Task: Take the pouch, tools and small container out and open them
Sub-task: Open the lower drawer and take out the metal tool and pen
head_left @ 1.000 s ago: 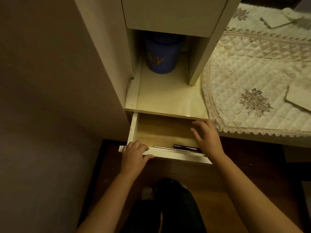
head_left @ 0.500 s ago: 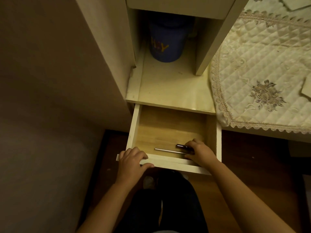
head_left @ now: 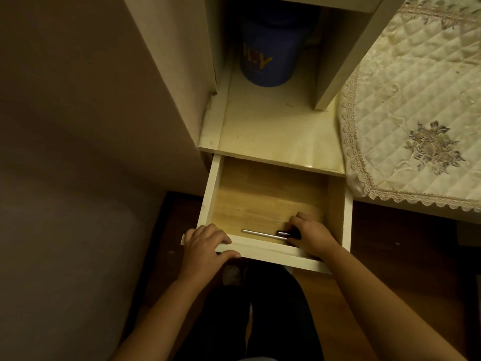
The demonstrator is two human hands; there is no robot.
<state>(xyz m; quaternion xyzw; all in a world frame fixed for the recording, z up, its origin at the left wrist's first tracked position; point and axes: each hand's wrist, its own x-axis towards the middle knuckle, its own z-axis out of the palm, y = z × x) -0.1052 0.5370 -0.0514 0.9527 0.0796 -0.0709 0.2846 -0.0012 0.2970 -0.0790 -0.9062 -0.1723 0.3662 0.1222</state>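
A white drawer (head_left: 216,178) with a wooden floor stands pulled out under a shelf. Near its front lies a thin tool (head_left: 263,234) with a silver shaft and a dark handle. My left hand (head_left: 205,246) grips the drawer's front edge at the left corner. My right hand (head_left: 311,237) is inside the drawer, fingers curled over the tool's dark handle end. Whether it has lifted the tool I cannot tell. No pouch or small container shows in the drawer.
A blue bucket (head_left: 270,50) with yellow letters stands at the back of the shelf (head_left: 273,131) above the drawer. A quilted lace-edged cloth (head_left: 416,100) covers the table at the right. A plain wall is at the left, my dark trousers (head_left: 260,308) below.
The drawer has come further out. My right hand went from the drawer's back right down onto the tool's handle. My left hand stayed on the front edge.
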